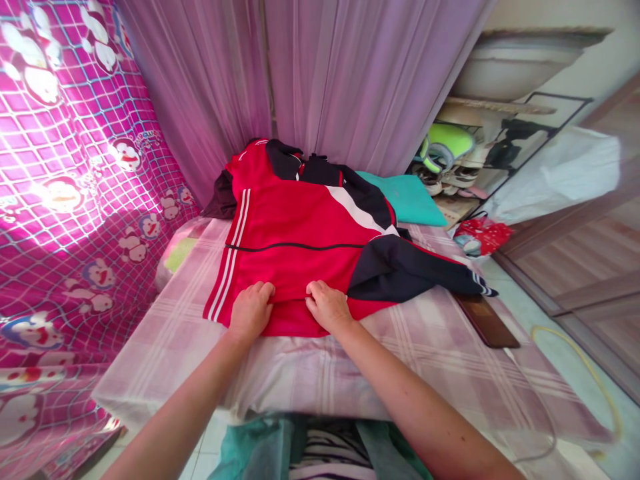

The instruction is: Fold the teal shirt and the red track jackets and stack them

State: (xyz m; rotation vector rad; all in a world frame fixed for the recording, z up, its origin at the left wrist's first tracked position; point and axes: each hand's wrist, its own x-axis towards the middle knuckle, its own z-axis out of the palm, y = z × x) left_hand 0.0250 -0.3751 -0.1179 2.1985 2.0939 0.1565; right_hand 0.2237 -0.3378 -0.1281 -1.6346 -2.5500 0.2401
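Observation:
A red track jacket [300,213] with navy and white panels and white stripes lies spread sideways over the table. Both hands are at its near side, a short gap between them. My left hand [253,308] has its fingers curled in and pinches the red cloth. Likewise my right hand [327,305] is closed on the fabric, and a crease runs between the two. One navy sleeve [400,270] stretches out to the right. The cloth beneath the fingers is hidden.
A checked cloth covers the table [170,347]. A phone [487,322] with a cable lies at the right, partly under the cuff. Behind the jacket are a teal folded item [405,198] and purple curtains [320,80]. A shoe rack [500,133] stands at the right.

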